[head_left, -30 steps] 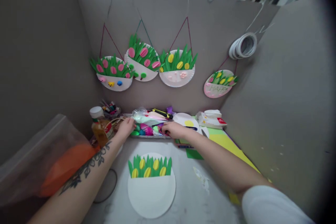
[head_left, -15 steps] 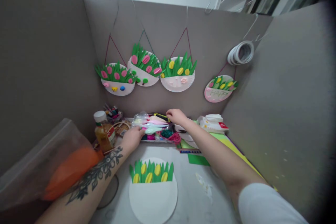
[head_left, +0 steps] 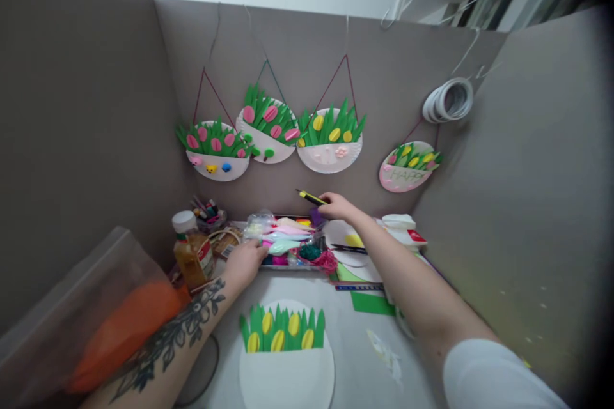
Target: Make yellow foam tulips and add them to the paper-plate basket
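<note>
My right hand (head_left: 336,207) is closed around a yellow-and-black utility knife (head_left: 311,197), lifted above the back of the supply tray (head_left: 288,267). The knife points left. At the tray's left front corner, my left hand (head_left: 244,262) has its fingers bent over the edge, with the fingertips partly hidden. Inside the tray lie bagged pastel clay pieces (head_left: 285,236), a dark green yarn ball (head_left: 309,252) and pink yarn (head_left: 327,261). Nearer to me lies a white paper-plate pocket (head_left: 286,377) with green paper grass (head_left: 268,326) and yellow paper tulips (head_left: 293,324).
A glue bottle (head_left: 192,252) and a clear bag with orange contents (head_left: 129,326) stand left. Scissors (head_left: 350,248), a green paper strip (head_left: 373,303) and a tissue pack (head_left: 400,230) are right. Decorated plates (head_left: 330,156) and tape rolls (head_left: 448,101) hang on the grey partition.
My right hand has lifted the utility knife out of the tray, up and slightly right. My left hand stays at the tray's corner. The view has shifted slightly.
</note>
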A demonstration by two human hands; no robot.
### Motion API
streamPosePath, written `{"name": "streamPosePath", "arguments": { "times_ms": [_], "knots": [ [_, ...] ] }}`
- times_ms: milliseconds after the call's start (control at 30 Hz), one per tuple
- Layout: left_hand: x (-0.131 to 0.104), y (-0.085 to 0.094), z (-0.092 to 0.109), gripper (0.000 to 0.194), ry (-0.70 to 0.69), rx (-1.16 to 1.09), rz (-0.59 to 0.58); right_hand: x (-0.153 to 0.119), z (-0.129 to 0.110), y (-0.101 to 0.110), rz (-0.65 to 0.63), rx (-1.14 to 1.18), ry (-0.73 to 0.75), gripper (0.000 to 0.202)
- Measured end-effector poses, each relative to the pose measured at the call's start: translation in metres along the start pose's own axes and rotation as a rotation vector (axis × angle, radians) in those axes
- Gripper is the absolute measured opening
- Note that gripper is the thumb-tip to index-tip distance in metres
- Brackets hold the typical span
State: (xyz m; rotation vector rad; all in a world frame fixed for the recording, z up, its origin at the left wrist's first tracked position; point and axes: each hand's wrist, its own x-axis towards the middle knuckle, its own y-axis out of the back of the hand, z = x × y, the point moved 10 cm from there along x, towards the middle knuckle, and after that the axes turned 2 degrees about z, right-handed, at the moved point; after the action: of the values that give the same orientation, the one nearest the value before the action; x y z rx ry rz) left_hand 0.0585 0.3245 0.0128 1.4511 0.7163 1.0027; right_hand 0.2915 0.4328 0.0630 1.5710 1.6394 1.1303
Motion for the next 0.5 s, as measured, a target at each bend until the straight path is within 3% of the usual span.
{"name": "streamPosePath", "arguments": {
  "times_ms": [133,267,400,500],
  "knots": [
    [0.000,0.000,0.000,0.032,0.003,-0.010,0.019,-0.007,0.034,0.019,0.050,-0.028,-0.112,0.033],
    [0.000,0.001,0.001,0.032,-0.001,-0.010,0.027,-0.012,0.043,0.002,0.075,-0.088,-0.130,0.041],
    [-0.001,0.000,0.001,0.032,-0.011,0.004,0.025,-0.012,0.033,-0.021,0.104,-0.116,-0.106,0.049],
    [-0.001,-0.001,0.000,0.033,-0.008,0.013,0.017,-0.011,0.004,-0.034,0.077,-0.126,0.075,0.052]
  ]
}}
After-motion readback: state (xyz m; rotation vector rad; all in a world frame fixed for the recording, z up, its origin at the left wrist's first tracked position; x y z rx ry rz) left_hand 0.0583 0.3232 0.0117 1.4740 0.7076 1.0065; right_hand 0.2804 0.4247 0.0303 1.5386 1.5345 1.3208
